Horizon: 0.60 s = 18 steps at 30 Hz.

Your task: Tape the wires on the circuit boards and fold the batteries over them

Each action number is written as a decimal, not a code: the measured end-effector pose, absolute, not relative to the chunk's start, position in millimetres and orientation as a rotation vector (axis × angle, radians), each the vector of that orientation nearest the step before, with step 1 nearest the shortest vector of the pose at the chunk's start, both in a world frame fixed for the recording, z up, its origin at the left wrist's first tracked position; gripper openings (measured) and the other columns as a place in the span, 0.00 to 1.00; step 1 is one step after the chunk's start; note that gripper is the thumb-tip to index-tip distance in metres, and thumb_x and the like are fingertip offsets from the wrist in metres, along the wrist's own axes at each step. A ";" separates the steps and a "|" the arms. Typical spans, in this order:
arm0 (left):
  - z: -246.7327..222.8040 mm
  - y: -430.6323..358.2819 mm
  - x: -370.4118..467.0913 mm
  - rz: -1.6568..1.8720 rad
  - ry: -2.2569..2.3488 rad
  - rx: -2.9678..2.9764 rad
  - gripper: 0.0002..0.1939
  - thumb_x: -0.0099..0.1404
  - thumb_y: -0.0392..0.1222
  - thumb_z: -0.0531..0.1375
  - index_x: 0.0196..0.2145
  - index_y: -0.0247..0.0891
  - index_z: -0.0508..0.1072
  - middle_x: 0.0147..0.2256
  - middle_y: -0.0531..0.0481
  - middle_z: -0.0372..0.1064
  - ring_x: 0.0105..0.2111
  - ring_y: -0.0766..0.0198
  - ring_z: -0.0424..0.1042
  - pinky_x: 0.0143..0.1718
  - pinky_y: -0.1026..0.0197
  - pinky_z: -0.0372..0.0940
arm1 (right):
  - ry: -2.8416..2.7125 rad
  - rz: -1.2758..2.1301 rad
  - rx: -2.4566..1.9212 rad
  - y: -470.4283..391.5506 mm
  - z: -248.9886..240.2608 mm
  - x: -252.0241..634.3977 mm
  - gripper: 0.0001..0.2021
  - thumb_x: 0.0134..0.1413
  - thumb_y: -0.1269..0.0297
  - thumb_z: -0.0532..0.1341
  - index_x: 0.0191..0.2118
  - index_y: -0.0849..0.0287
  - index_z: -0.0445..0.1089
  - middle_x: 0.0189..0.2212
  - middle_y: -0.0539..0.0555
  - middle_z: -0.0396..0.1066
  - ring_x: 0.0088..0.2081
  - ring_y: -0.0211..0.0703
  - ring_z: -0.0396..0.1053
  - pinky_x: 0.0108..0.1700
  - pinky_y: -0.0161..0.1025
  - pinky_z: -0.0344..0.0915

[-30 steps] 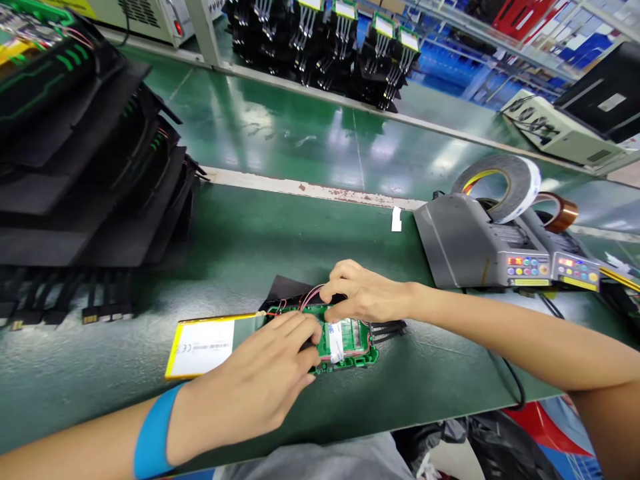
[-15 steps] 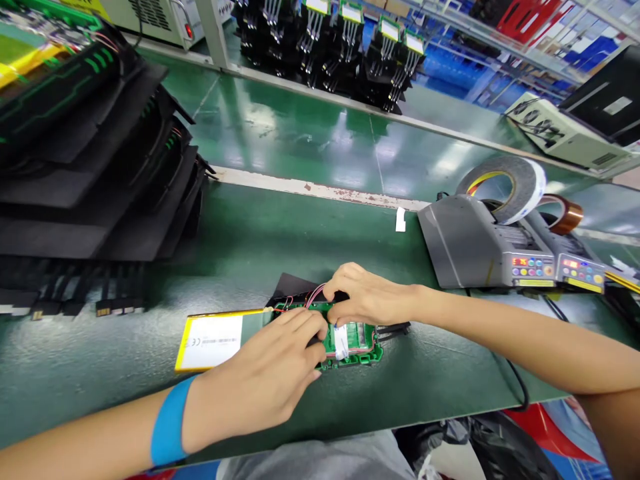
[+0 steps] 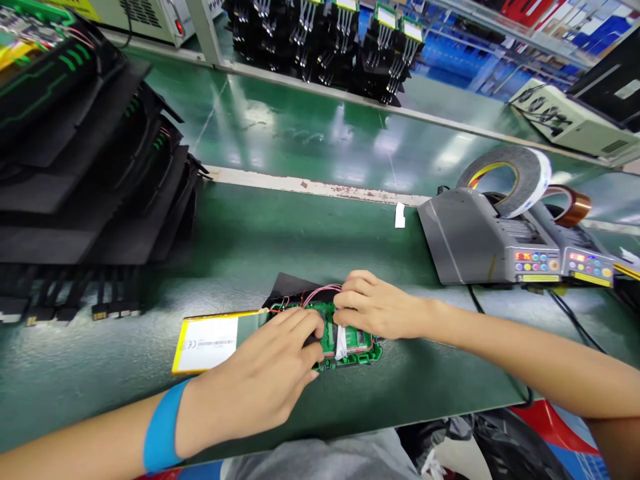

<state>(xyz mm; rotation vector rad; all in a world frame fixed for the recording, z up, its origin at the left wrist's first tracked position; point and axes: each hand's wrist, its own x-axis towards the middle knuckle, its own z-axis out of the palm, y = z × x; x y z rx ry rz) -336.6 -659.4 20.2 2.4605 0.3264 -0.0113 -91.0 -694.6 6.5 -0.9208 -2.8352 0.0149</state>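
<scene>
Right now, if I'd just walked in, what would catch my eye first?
Probably the tall stack of black panels filling the left side, then the bright blue wristband at lower left. Near bottom centre, the fingers of the left hand and right hand are at a green housing beside a yellow-edged pack. At right, a big grey tape roll tops a grey machine.

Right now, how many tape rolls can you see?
2: a grey tape roll atop the left tape dispenser, and a brown tape roll by the right tape dispenser. Others may be hidden.
</scene>
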 end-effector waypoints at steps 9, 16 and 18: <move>23.7 -659.3 -335.6 0.097 0.301 2.528 0.10 0.64 0.33 0.53 0.40 0.38 0.72 0.46 0.44 0.63 0.49 0.53 0.63 0.53 0.45 0.62 | -2.614 -0.013 -1.208 -721.8 10.8 -89.7 0.13 0.66 0.73 0.47 0.42 0.58 0.69 0.37 0.54 0.62 0.40 0.43 0.56 0.50 0.43 0.54; 20.4 -659.8 -336.0 0.149 0.279 2.621 0.11 0.64 0.34 0.54 0.43 0.39 0.72 0.55 0.42 0.63 0.56 0.50 0.61 0.58 0.43 0.58 | -2.697 -0.202 -1.071 -709.7 13.8 -98.1 0.14 0.65 0.72 0.49 0.35 0.58 0.71 0.39 0.52 0.67 0.38 0.42 0.56 0.47 0.42 0.55; 19.1 -660.1 -336.7 0.142 0.271 2.655 0.11 0.65 0.36 0.55 0.44 0.38 0.71 0.58 0.41 0.60 0.59 0.49 0.59 0.59 0.43 0.57 | -2.700 -0.295 -1.049 -711.5 12.6 -100.0 0.14 0.65 0.74 0.49 0.33 0.60 0.70 0.37 0.52 0.68 0.36 0.41 0.56 0.45 0.41 0.55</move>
